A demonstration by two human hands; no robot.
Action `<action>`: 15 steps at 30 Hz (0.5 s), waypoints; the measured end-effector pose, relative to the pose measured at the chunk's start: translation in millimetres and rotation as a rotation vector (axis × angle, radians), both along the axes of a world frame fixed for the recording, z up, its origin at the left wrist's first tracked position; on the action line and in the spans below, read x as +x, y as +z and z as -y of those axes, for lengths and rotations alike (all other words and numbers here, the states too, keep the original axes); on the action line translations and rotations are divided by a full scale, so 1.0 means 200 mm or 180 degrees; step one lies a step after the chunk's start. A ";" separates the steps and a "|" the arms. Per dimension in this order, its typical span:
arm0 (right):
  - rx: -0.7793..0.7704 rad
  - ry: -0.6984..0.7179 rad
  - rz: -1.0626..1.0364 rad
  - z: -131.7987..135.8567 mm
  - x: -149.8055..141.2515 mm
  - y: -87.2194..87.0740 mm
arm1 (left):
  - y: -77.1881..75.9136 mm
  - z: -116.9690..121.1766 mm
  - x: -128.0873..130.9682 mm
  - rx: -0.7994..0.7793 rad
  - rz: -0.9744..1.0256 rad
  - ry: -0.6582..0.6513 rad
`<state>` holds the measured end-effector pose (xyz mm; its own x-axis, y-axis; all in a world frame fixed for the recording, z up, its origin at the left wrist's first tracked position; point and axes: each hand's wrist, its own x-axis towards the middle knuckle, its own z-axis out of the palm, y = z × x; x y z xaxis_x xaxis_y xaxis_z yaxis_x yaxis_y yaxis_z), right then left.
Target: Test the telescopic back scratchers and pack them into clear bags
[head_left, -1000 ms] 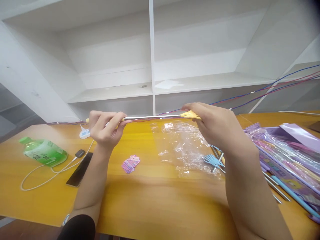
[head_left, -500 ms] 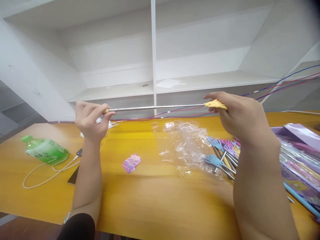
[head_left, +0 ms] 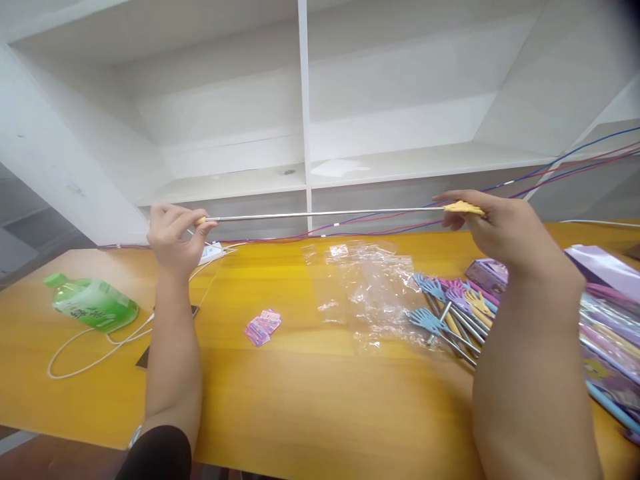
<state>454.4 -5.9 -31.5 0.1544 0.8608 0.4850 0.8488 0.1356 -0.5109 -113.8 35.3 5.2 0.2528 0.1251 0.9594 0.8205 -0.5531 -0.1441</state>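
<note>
A telescopic back scratcher (head_left: 325,213) with a thin metal rod and a yellow hand-shaped head is held level above the table, stretched between my hands. My left hand (head_left: 175,237) pinches its yellow handle end, most of which is hidden in the palm. At the other end, my right hand (head_left: 500,227) grips the yellow head between thumb and fingers. Below my right forearm lies a pile of similar back scratchers (head_left: 435,320) with blue, purple, pink and yellow heads. Clear plastic bags (head_left: 370,293) are spread beside the pile.
Small pink printed cards (head_left: 263,327) lie mid-table. To the left are a green bottle (head_left: 95,303) on its side, a white cable (head_left: 65,377), a dark phone (head_left: 143,360) and a power strip (head_left: 213,252). A box of wrapped scratchers (head_left: 610,327) is at right; white shelves (head_left: 225,127) stand behind.
My right hand has moved right with the yellow head, and my left hand slightly left. The metal rod between them is longer now.
</note>
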 end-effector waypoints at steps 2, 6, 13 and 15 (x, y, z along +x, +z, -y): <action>0.0025 -0.0074 -0.0162 0.03 0.04 0.00 | 0.01 0.01 -0.03 0.0005 -0.0080 0.0061; -0.0075 -0.0408 -0.0459 0.10 0.07 0.04 | 0.03 0.03 -0.11 0.0227 -0.0017 0.0036; -0.0003 -0.0546 -0.0590 0.18 0.09 0.06 | 0.04 0.02 -0.21 0.0556 -0.0136 0.0038; 0.0229 -0.0666 -0.0239 0.17 0.12 0.03 | 0.04 0.02 -0.20 0.0585 -0.0139 -0.0007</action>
